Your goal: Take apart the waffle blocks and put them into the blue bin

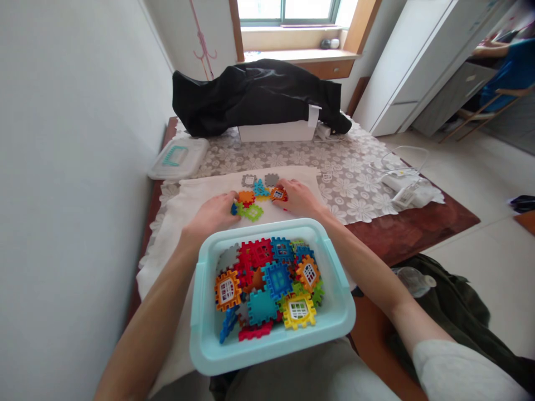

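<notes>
Nearest, a sky-blue bin holds most of the interlocking tiles, heaped loose. Beyond, fingers of the left hand pinch a dark-blue tile; those of the right hand pinch an orange window tile. Only a few others lie out on the white cloth, joining unclear.

Tiles lie behind the tub (on cloth).
</notes>
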`<move>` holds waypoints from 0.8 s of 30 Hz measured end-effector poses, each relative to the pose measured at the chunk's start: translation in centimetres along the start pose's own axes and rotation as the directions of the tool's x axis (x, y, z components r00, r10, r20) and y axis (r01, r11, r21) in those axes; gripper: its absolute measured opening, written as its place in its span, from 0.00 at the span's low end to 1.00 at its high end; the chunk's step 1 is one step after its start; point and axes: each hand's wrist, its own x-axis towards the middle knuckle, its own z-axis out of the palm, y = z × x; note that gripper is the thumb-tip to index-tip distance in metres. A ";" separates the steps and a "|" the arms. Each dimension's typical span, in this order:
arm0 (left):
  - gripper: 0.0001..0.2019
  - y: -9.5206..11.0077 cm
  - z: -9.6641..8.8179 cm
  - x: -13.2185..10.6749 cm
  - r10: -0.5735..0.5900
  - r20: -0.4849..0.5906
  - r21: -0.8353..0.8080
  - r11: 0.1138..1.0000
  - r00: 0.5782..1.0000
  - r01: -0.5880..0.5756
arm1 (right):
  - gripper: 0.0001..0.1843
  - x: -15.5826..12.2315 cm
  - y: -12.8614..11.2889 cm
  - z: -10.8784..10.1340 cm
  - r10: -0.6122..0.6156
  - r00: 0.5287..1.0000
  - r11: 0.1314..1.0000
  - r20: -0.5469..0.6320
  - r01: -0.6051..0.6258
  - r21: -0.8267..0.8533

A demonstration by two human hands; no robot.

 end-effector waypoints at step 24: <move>0.33 -2.2 -4.7 -1.0 -0.006 0.205 -0.321 0.944 0.979 0.073 | 0.20 0.4 1.2 -1.2 -0.020 0.999 0.987 -0.029 0.024 0.158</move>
